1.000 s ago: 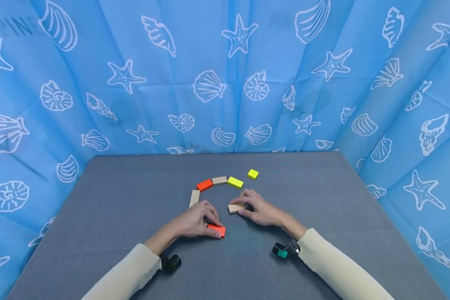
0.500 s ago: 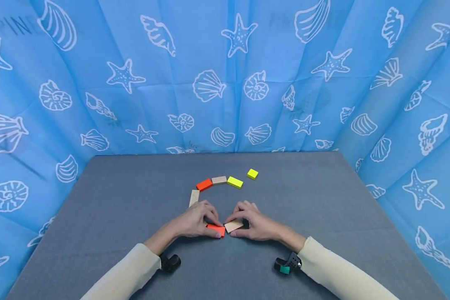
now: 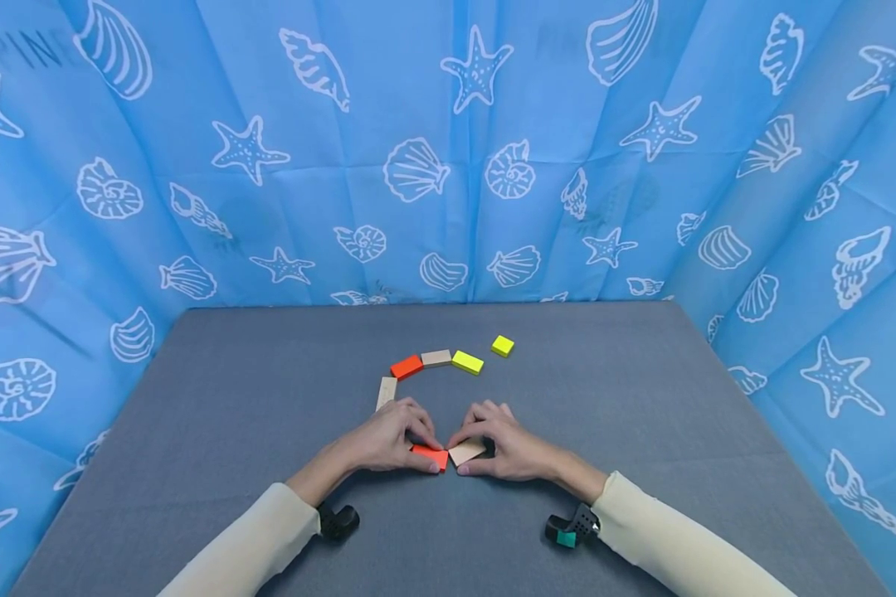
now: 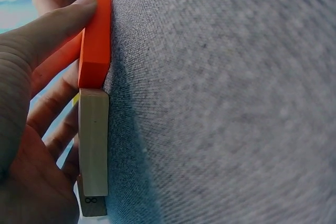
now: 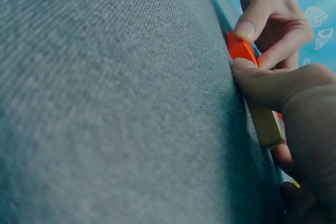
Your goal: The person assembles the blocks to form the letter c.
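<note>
Between thumb and fingers, my left hand (image 3: 384, 438) pinches a red block (image 3: 430, 458) lying flat on the cloth. My right hand (image 3: 513, 448) pinches a plain wooden block (image 3: 466, 450), set at an angle with its left end at or very near the red block's right end. In the left wrist view, another wooden block (image 4: 94, 142) lies end to end with the red one under my left palm, mostly hidden from the head view. Beyond it shows a wooden block marked 8 (image 4: 93, 206).
Farther back, a wooden block (image 3: 387, 392), a red block (image 3: 406, 367), a beige block (image 3: 436, 357) and a yellow block (image 3: 467, 362) curve in an arc. A separate yellow block (image 3: 503, 346) lies to their right. Grey cloth covers the table (image 3: 605, 373); a blue shell-patterned curtain (image 3: 448, 224) stands behind.
My right hand has brought the wooden block toward me and slightly left, turning it, up to the red block's end. Over the last half second both hands stay almost still. The left hand keeps its pinch.
</note>
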`<move>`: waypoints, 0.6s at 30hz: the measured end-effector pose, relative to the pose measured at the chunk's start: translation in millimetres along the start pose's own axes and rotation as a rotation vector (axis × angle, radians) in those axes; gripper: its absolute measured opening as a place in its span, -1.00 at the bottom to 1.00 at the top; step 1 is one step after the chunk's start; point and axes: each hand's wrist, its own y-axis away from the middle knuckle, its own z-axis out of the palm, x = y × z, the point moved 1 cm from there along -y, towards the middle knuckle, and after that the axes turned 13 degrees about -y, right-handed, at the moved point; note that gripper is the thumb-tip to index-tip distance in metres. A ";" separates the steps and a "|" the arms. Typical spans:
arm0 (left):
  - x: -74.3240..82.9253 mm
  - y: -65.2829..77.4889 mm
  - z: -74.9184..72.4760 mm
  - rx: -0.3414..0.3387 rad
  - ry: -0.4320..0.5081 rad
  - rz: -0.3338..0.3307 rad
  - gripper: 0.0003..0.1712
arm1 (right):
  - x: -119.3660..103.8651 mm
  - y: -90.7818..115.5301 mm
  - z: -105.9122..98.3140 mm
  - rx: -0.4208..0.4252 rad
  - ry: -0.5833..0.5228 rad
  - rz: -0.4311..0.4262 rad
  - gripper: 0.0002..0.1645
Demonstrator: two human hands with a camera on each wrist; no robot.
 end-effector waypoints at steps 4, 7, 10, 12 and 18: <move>-0.3 0.2 -0.1 0.000 0.002 0.001 -0.74 | -0.3 -0.2 0.2 -0.010 0.002 0.004 -0.68; -0.3 0.3 -0.1 0.003 0.001 0.005 -0.75 | 0.2 -0.3 0.4 -0.011 -0.001 0.006 -0.68; -0.2 0.2 -0.3 0.004 -0.001 0.007 -0.75 | 0.4 -0.2 0.5 -0.009 -0.002 0.011 -0.68; -0.3 0.0 -0.2 0.001 -0.001 0.005 -0.75 | 0.7 0.0 0.6 -0.007 0.001 0.013 -0.68; -0.1 -0.5 0.2 -0.006 -0.017 -0.005 -0.76 | 1.1 0.3 0.0 -0.011 -0.004 0.042 -0.65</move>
